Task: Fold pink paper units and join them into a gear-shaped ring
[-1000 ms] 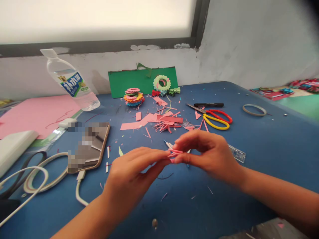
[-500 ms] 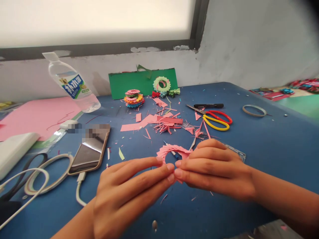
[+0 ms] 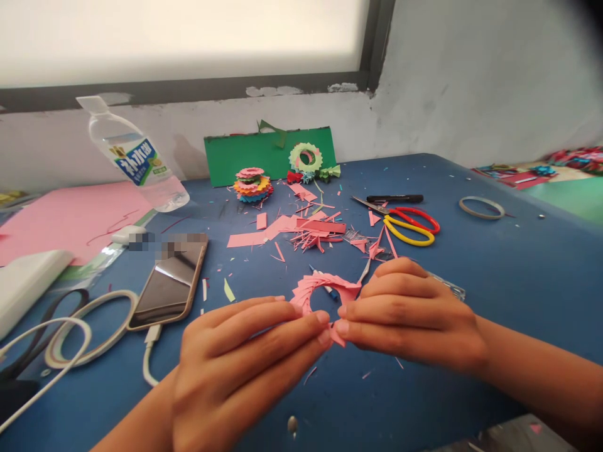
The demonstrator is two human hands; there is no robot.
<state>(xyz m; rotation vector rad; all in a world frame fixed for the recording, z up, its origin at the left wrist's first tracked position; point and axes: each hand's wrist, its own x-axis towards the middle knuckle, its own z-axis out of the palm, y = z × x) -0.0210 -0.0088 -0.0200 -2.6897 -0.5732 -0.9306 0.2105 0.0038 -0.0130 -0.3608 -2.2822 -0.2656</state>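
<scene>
Your left hand [image 3: 240,367] and right hand [image 3: 417,317] pinch a ring of folded pink paper [image 3: 308,290] between closed fingertips [image 3: 322,317], holding it over a blue table [image 3: 377,408] in front of scattered pink scraps [image 3: 247,240].

Passage: blue tabletop [image 3: 471,251] between red-and-yellow-handled scissors [image 3: 387,220] and grey ring [image 3: 483,216], reaching back toward the wall [image 3: 452,94]. Obstructions: pleated pink paper ring [image 3: 306,292], spanning the gap between left hand [image 3: 249,364] and right hand [image 3: 414,314]; ahead of them, pink paper scraps [image 3: 282,225]; behind the scissors, black marker [image 3: 396,199]; leftward, smartphone [image 3: 169,285], white tape roll [image 3: 108,347], charging cable [image 3: 146,364], water bottle [image 3: 136,157].
</scene>
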